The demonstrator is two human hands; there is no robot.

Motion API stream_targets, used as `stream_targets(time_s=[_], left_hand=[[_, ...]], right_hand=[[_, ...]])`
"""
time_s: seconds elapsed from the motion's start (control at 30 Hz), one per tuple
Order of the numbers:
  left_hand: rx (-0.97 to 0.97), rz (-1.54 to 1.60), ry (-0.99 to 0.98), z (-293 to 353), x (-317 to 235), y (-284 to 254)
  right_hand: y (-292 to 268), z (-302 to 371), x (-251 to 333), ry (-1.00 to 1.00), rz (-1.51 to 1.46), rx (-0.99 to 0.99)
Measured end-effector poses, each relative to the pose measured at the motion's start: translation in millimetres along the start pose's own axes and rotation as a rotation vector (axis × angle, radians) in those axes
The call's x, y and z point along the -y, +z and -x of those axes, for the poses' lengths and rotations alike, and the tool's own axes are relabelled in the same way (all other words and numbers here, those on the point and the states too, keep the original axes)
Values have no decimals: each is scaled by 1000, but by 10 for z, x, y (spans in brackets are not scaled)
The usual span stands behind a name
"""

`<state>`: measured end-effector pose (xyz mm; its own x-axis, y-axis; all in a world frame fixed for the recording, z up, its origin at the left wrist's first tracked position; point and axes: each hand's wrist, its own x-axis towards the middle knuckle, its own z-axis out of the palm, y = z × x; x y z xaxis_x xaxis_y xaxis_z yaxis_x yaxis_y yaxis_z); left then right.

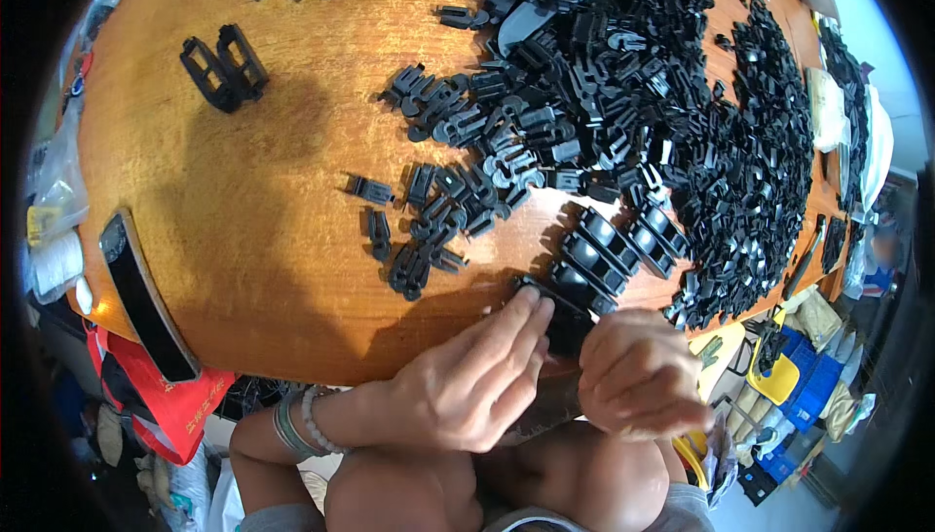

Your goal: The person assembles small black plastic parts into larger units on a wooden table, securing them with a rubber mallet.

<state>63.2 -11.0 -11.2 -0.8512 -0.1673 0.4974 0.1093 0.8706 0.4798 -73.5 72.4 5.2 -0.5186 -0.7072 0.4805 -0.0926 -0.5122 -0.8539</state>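
Black part [563,325]: left hand [479,373] touching, right hand [643,376] curled, grips unclear; red bag [173,432] bears yellow lettering [203,403].

Orange-brown wood-grain table [321,45], glossy, bright glare near its middle, broad soft shadow on left part. Pale bluish wall [891,35] upper right. Red bag [185,410] below table's left end; blue and yellow items [806,391] lower right.
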Motion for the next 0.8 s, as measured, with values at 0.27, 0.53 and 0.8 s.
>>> stream_targets(time_s=[0.27, 0.53, 0.8], left_hand=[[59, -5, -107, 1, -17, -22], [105, 399, -73, -173, 31, -27], [137, 268, -70, -339, -49, 3]], right_hand=[[-183, -7, 282, -49, -91, -259], [-470, 97, 431, -26, -164, -329], [-516, 161, 380, 47, -221, -410]])
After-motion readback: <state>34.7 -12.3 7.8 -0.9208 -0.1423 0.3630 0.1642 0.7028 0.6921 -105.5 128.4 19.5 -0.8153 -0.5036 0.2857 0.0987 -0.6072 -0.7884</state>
